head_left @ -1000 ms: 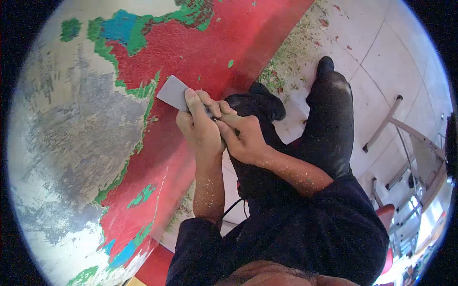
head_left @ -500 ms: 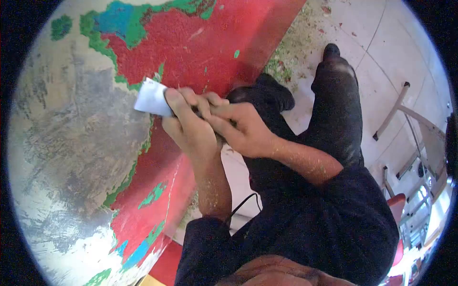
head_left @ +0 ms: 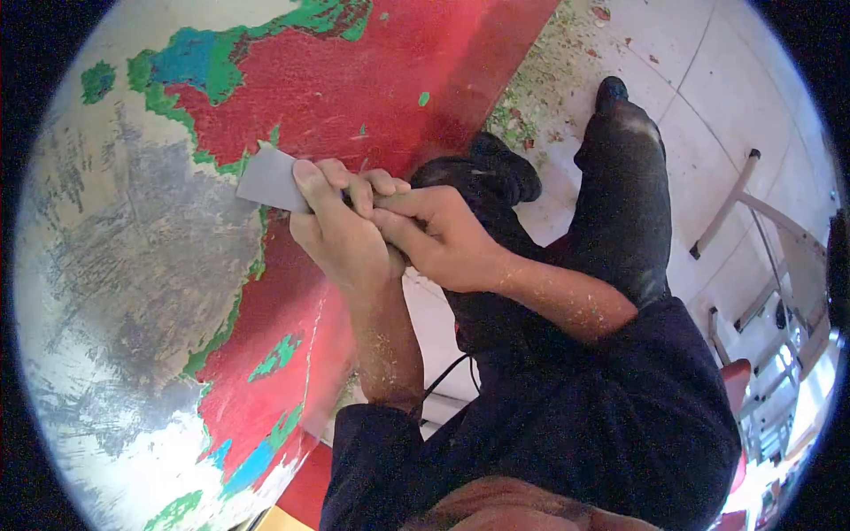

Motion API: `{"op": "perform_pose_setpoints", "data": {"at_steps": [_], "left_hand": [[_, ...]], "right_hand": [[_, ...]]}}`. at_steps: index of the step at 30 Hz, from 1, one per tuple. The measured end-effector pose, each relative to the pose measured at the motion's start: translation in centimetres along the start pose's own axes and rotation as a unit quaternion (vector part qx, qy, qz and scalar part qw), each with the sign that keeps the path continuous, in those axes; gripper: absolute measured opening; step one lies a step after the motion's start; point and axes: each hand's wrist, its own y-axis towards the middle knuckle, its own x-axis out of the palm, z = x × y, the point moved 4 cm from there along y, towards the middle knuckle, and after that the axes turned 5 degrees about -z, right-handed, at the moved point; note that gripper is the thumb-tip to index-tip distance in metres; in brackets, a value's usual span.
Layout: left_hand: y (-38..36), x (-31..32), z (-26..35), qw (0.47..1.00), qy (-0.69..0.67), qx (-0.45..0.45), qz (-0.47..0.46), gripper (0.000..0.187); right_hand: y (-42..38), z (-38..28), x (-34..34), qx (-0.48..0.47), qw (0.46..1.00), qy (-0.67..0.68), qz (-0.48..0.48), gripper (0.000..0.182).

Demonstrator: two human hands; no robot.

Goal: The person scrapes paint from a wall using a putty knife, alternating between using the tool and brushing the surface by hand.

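Observation:
A flat grey scraper blade lies against the painted surface, its far edge near the border between red paint and the bare grey patch. My left hand is closed around the scraper, with a finger pressed along the blade. My right hand is closed on the rear of the same tool, touching my left hand. The fingers of both hands hide the handle. Green and blue paint shows along the ragged red edge.
Paint flakes litter the tiled floor beyond the surface's edge. My legs in dark trousers are at the right of the surface. Metal-framed furniture stands far right. A black cable hangs near my left sleeve.
Both hands and the scraper have shifted slightly left in the view, and so has the painted surface. The blade now looks greyer and less bright. Both hands keep their grip.

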Motion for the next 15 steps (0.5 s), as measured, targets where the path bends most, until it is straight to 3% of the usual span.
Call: {"op": "perform_pose_setpoints", "data": {"at_steps": [3, 5, 8, 9, 13, 15], "left_hand": [[-0.6, -0.5, -0.7, 0.999, -0.012, -0.036, -0.002, 0.037], [0.3, 0.5, -0.1, 1.000, -0.017, -0.007, -0.004, 0.036], [-0.2, -0.1, -0.7, 0.999, 0.030, -0.011, -0.012, 0.036], [-0.5, -0.6, -0.4, 0.998, 0.059, -0.015, -0.013, 0.036], [0.9, 1.5, 2.6, 0.997, 0.062, 0.027, -0.043, 0.038], [0.0, 0.1, 1.5, 0.996, 0.083, 0.018, -0.004, 0.038]], "right_hand": [[-0.1, -0.3, 0.1, -0.004, 1.000, -0.004, -0.008, 0.019], [0.9, -0.9, -0.1, -0.006, 0.999, -0.050, -0.013, 0.019], [0.1, 0.5, 0.8, -0.079, 0.995, 0.000, 0.053, 0.019], [-0.4, 0.4, 0.7, -0.059, 0.998, -0.020, 0.029, 0.019], [2.0, -1.8, 0.3, -0.121, 0.991, -0.012, 0.047, 0.017], [0.6, -1.6, 0.6, -0.107, 0.993, -0.042, 0.040, 0.017]]}}
